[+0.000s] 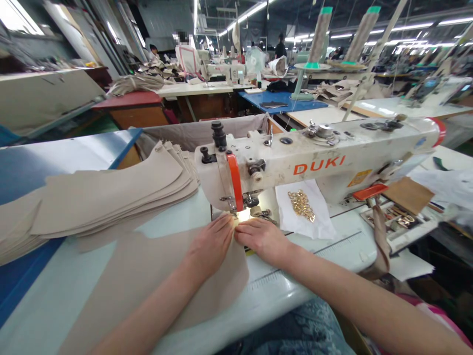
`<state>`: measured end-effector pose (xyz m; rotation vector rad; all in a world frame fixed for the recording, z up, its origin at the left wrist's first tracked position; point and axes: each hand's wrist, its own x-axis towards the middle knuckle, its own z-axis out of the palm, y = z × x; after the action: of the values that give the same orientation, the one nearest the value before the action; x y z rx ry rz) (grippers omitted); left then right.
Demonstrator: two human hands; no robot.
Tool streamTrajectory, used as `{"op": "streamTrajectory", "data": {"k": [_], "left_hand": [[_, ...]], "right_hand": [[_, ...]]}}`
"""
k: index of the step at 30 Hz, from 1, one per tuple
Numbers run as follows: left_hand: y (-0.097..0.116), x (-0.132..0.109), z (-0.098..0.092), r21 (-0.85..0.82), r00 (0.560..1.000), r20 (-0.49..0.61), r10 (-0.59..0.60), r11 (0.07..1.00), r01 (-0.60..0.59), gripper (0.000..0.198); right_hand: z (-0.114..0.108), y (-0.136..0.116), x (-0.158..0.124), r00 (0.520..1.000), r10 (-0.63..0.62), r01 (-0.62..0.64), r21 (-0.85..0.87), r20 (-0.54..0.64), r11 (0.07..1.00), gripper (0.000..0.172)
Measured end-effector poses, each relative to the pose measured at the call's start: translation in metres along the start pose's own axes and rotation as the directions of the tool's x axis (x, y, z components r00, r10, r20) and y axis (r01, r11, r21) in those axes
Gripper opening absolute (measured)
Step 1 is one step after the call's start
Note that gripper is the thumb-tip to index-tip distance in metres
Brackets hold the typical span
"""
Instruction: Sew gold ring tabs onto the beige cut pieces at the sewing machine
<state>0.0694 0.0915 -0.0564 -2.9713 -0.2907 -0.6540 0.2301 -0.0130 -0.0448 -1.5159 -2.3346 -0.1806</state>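
Note:
My left hand [211,244] lies flat on a beige fabric piece [140,276], fingers stretched toward the needle of a white DUKI sewing machine [318,162]. My right hand [263,237] rests beside it with fingers together, pressing the fabric's edge under the lit presser foot [242,213]. The fingertips of both hands almost meet at the needle. The fabric spreads back over the pale table [66,291] toward me.
A stack of cut beige pieces [111,197] lies to the left. Gold metal rings [301,204] sit on white paper under the machine arm. A tray of small tools [395,219] is at right. Thread cones [320,34] stand behind; other workstations and people are farther back.

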Motion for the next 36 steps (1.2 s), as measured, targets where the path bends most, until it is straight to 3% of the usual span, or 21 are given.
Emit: {"op": "streamTrajectory", "data": {"k": [7, 17, 36], "left_hand": [[-0.003, -0.001, 0.000, -0.035, 1.000, -0.002, 0.011, 0.999, -0.011, 0.031], [-0.005, 0.006, 0.000, -0.090, 0.996, -0.010, -0.092, 0.992, 0.091, 0.033], [-0.001, 0.011, -0.002, -0.147, 0.985, -0.015, -0.170, 0.975, 0.166, 0.029]], "right_hand": [[0.003, 0.001, 0.001, 1.000, 0.005, -0.005, -0.001, -0.028, 1.000, 0.011], [0.000, 0.002, 0.007, 1.000, 0.028, -0.029, 0.015, 0.008, 0.999, 0.009], [0.002, 0.005, 0.006, 0.999, 0.033, -0.032, 0.039, -0.009, 0.999, 0.009]]}}
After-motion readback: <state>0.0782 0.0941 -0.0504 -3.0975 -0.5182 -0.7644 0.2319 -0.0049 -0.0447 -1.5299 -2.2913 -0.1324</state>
